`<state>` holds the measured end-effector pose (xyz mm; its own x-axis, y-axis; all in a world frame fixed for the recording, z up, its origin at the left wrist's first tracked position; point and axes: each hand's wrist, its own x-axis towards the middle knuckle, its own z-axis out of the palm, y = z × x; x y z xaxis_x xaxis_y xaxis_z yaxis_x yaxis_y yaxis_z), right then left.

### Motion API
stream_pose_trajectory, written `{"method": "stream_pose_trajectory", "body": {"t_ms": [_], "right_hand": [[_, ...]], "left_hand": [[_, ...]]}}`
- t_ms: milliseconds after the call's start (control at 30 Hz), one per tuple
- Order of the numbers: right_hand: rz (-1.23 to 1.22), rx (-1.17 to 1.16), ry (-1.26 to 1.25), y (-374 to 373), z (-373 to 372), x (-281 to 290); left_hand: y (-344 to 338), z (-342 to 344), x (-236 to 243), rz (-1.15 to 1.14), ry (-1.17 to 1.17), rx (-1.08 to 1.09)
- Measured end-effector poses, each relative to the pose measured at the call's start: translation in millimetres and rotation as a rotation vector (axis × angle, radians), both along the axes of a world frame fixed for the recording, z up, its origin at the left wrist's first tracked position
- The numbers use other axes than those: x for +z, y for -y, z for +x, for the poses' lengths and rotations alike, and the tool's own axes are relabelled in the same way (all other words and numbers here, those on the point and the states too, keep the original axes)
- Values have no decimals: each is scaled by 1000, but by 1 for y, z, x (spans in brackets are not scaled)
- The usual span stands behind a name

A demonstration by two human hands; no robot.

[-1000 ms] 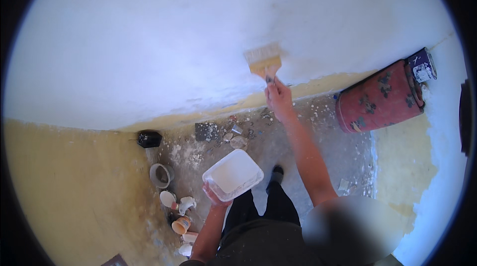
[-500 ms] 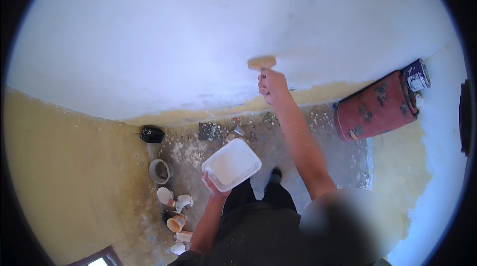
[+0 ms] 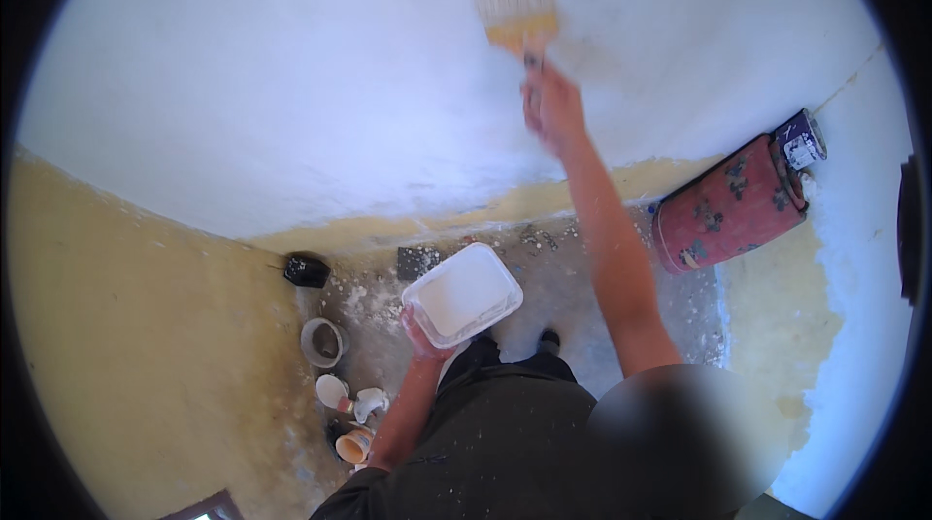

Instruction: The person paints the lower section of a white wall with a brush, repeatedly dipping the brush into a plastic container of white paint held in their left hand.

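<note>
My right hand (image 3: 553, 110) is closed round the handle of a wide paintbrush (image 3: 521, 20), its arm stretched up in front of the wall. The brush has a yellowish ferrule area and pale bristles pointing upward, a little blurred; whether they touch the wall I cannot tell. The wall (image 3: 320, 83) is white over most of its height, with a yellow strip along its base. Low at my waist, my left hand (image 3: 423, 331) grips the near left edge of a white rectangular tub (image 3: 464, 295) holding white paint.
A rolled red patterned rug (image 3: 728, 204) leans at the right, with a purple paint can (image 3: 802, 138) on its upper end. By the yellow left wall (image 3: 146, 326) are a black container (image 3: 306, 269), a bucket (image 3: 323, 341) and an orange-peach tub (image 3: 353, 444). White splatters mark the floor (image 3: 379, 311).
My right hand has raised the paintbrush higher along the wall, and its bristles now show more fully. The white tub in my left hand has shifted slightly up and right.
</note>
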<state>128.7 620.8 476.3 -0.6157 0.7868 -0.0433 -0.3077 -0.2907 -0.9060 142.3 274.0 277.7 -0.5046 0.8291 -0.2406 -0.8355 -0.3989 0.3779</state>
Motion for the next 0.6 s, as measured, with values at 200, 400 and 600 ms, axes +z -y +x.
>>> {"method": "stream_pose_trajectory", "body": {"t_ms": [200,400,600], "right_hand": [[-510,62,409,27,34,-253],[-655,26,523,90,152,-348],[-441,-96,488,170,259,-248]], "left_hand": [[13,-5,17,-112,-49,45],[9,7,23,-157,-31,31],[1,17,24,-193,-32,47]]}}
